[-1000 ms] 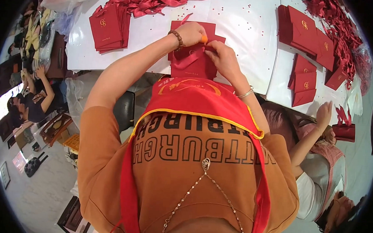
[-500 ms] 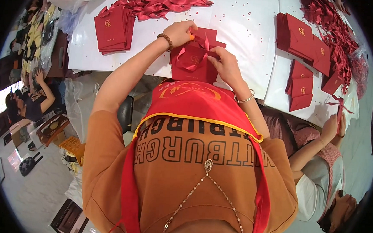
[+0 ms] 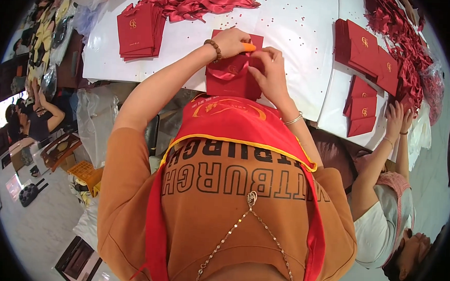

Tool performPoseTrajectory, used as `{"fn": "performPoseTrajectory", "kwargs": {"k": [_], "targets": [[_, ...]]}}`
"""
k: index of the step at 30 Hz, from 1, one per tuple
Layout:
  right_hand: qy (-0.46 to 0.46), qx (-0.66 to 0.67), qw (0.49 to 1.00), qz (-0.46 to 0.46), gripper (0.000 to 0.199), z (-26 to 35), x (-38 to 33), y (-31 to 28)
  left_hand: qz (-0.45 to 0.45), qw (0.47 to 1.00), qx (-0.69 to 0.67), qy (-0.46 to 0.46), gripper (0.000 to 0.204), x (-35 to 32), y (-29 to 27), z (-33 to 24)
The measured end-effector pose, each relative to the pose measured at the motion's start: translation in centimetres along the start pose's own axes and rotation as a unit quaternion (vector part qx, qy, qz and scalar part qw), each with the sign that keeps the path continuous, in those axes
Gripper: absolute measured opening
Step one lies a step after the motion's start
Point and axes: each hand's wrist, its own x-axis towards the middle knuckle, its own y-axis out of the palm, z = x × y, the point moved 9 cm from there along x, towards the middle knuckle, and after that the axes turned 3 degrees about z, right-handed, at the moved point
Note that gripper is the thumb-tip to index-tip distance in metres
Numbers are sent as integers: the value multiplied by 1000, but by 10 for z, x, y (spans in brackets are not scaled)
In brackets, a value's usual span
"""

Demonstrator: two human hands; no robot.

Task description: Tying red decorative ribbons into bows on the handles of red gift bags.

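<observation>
A dark red paper bag [image 3: 222, 88] with a gold emblem lies at the table's near edge, in front of my red apron [image 3: 226, 121]. A shiny red ribbon [image 3: 227, 73] loops across its face. My left hand [image 3: 233, 42], with an orange finger cover on one finger, pinches the ribbon near the bag's top. Close against it from the right, my right hand [image 3: 270, 71] has bent fingers on the same ribbon, its thumb low over the bag's right side. Both hands partly hide the ribbon's upper part.
Stacked red bags [image 3: 141, 32] lie at left, below a heap of red ribbons [image 3: 201, 5]. More red bags [image 3: 357, 46] and another ribbon pile [image 3: 397, 40] are at right. A co-worker's hands [image 3: 397, 120] are at the right table edge. Small red dots speckle the white table [image 3: 299, 53].
My hands have drawn together at the bag's top; the left moved slightly right and the right moved up. The co-worker's hands moved up toward the ribbon pile.
</observation>
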Motion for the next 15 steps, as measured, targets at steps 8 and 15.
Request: {"fn": "performPoseTrajectory", "kwargs": {"k": [8,15], "targets": [[237,368,896,70,54,-42,-5,38,57,989,-118,-69,25,0,0,21],[208,394,879,170,55,-26,-7,57,-113,962,-201,-148,22,20,-59,80]]}}
